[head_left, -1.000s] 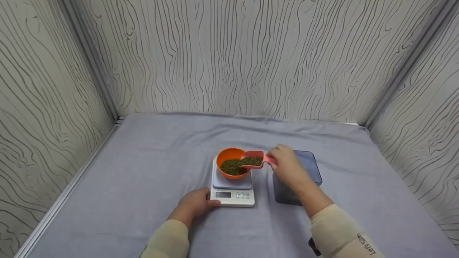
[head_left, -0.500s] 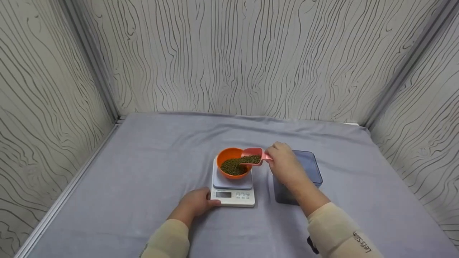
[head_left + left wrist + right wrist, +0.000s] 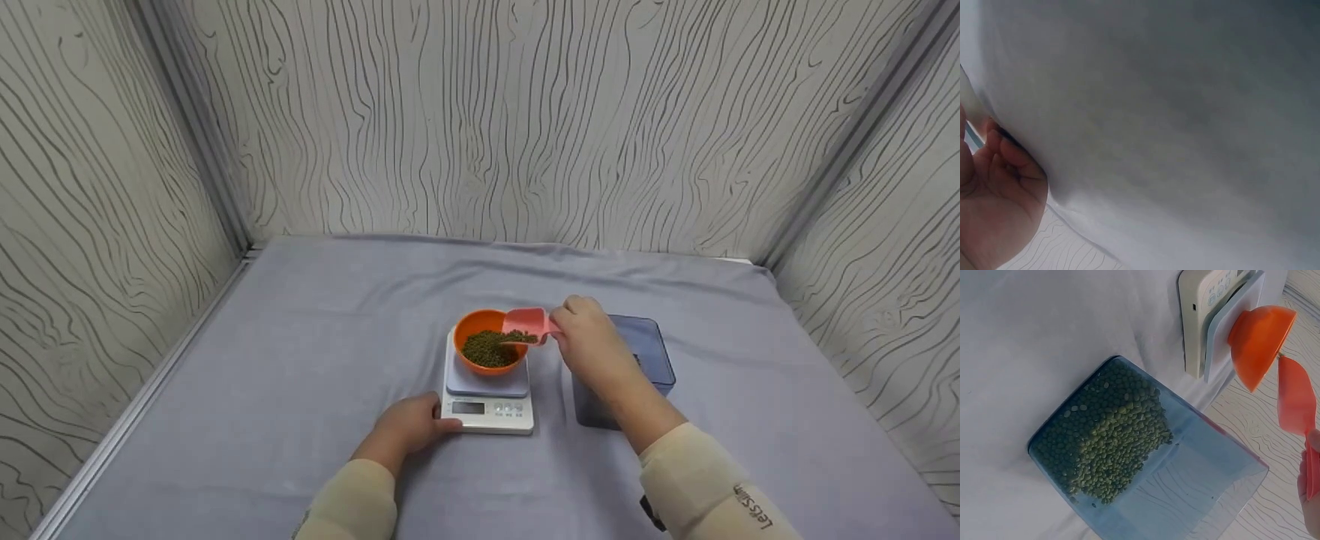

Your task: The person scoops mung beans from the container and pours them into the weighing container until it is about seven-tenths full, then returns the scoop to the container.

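My right hand (image 3: 592,341) grips the handle of a pink scoop (image 3: 527,321), tilted over the rim of an orange bowl (image 3: 469,326). Green mung beans (image 3: 487,349) lie in the bowl, and some are still in the scoop's mouth. In the right wrist view a few beans show between the scoop (image 3: 1296,396) and the bowl (image 3: 1261,340). Under the bowl is a white kitchen scale (image 3: 487,424) with a small display. My left hand (image 3: 411,424) holds the scale's front left corner, thumb on its front edge; in the left wrist view the left hand's (image 3: 1002,197) fingers are curled.
A see-through bluish bin (image 3: 1202,467) with more mung beans (image 3: 1123,444) stands right of the scale, partly behind my right forearm. Grey cloth (image 3: 337,315) with creases covers the table. Wood-patterned panels (image 3: 465,120) enclose the back and both sides.
My right hand has risen slightly and shifted left, tilting the scoop further. Fewer beans remain in the scoop. The left hand, scale and bowl keep nearly the same place.
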Demonstrator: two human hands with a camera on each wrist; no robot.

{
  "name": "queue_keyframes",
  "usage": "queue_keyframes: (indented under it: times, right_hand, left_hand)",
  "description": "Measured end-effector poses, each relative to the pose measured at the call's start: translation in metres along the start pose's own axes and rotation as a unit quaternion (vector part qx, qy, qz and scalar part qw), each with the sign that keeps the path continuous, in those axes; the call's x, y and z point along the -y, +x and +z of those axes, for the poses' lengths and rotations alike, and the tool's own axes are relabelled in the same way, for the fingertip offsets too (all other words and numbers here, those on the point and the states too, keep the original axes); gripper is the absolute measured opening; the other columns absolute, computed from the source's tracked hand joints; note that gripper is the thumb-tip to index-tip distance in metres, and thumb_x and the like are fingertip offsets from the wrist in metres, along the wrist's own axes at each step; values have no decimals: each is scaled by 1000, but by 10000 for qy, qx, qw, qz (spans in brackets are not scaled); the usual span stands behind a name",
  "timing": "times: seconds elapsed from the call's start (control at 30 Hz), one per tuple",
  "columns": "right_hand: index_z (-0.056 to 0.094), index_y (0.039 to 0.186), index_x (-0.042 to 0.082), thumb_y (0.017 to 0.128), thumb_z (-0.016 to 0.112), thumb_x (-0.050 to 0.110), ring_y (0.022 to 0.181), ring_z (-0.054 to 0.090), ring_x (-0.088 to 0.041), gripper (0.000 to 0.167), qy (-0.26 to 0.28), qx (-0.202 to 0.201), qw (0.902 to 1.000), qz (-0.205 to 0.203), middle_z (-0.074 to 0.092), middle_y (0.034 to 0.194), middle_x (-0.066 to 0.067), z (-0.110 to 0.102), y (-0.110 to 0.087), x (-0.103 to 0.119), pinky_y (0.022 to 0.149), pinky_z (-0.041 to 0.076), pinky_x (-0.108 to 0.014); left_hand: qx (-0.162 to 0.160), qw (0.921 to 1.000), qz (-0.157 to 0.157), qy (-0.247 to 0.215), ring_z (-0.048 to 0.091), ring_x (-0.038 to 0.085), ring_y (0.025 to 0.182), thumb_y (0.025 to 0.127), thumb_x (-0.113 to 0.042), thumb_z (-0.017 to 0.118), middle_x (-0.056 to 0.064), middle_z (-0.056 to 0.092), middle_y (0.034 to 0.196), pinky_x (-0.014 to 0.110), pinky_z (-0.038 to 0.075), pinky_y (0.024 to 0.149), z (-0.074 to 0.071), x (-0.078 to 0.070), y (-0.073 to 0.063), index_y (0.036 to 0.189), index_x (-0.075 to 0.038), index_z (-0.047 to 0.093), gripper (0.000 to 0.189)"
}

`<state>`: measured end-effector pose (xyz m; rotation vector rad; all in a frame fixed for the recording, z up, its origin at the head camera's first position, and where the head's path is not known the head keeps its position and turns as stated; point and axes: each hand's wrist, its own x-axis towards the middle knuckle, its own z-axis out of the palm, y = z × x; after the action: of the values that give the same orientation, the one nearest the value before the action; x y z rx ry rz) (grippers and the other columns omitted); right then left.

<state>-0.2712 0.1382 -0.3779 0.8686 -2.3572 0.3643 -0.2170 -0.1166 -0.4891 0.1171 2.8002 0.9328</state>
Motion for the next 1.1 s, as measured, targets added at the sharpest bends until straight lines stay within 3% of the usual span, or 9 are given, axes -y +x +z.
queue_keyframes:
  times: [0.4, 0.63, 0.9, 1.1]
  right_hand:
    - [58, 74, 3, 70, 63, -7, 70, 48, -27, 12, -463, -123, 9971, -589, 45, 72, -7, -2, 3, 3, 65, 41, -37]
    - [59, 76, 2, 68, 63, -12, 67, 47, -25, 17, -692, -18, 9949, -731, 48, 72, -7, -2, 3, 3, 62, 40, -35]
    - [59, 76, 3, 72, 64, -6, 70, 48, -26, 11, -447, -33, 9978, -480, 47, 72, -6, -2, 0, -1, 66, 41, -37]
    - [60, 78, 3, 72, 69, -1, 73, 48, -28, 12, 136, 212, 9995, 197, 48, 74, -6, -5, -3, -6, 69, 40, -39]
  left_hand:
    - [15, 10000, -14, -45, 45, 18, 65, 74, -48, 68, 0, 50, 68, 34, 37, 62, -1, -1, 0, 76, -13, 50, 39]
    - [-19, 10000, 8, -49, 45, 18, 64, 74, -47, 68, 0, 49, 67, 34, 37, 61, -2, -2, -1, 75, -13, 50, 39]
    - [-7, 10000, -38, -71, 45, 18, 65, 74, -47, 69, 0, 49, 68, 34, 37, 62, -1, -2, -1, 77, -13, 50, 39]
    - [9, 10000, -52, -80, 45, 17, 66, 75, -47, 69, 0, 49, 69, 34, 37, 62, -1, -1, -1, 78, -14, 50, 38]
